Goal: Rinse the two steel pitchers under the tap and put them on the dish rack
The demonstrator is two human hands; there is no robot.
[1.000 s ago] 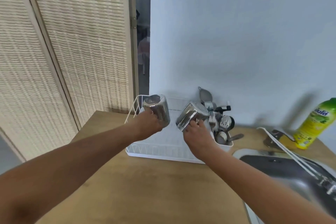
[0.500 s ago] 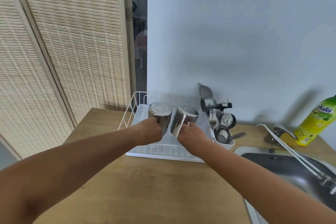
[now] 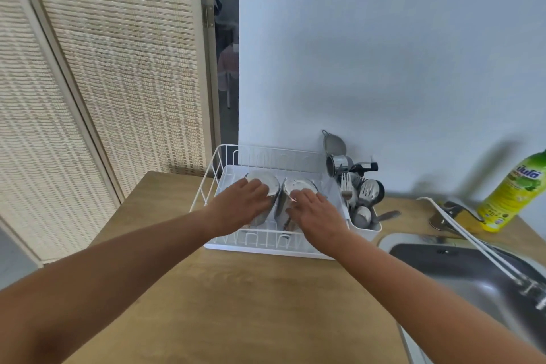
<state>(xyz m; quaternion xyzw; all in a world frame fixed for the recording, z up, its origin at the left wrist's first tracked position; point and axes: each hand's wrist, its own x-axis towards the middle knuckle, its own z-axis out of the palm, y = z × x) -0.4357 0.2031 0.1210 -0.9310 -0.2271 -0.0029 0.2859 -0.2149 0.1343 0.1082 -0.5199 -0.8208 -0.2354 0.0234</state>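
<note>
A slatted folding screen (image 3: pixel 118 68) stands at 9 o'clock, behind the wooden counter (image 3: pixel 236 304). At 12 o'clock on the counter, against the wall, sits the white wire dish rack (image 3: pixel 260 247). Both steel pitchers stand in it upside down, side by side and touching or nearly so.

The left hand (image 3: pixel 239 208) lies over the left pitcher (image 3: pixel 267 182), its fingers fairly straight across the upturned base, so the grip is apart and only rests there. At 3 o'clock of it, the right pitcher (image 3: pixel 298 185) is covered by the right hand (image 3: pixel 317 213), fingers spread and flat on the steel, grip likewise apart.

A white cutlery holder (image 3: pixel 366 226) full of forks and spoons (image 3: pixel 366 190) hangs at the rack's 3 o'clock end. The steel sink (image 3: pixel 461 269) lies at 4 o'clock, with a tap (image 3: pixel 472 242) slanting over it. A green-and-yellow soap bottle (image 3: pixel 514 195) stands at 2 o'clock.
</note>
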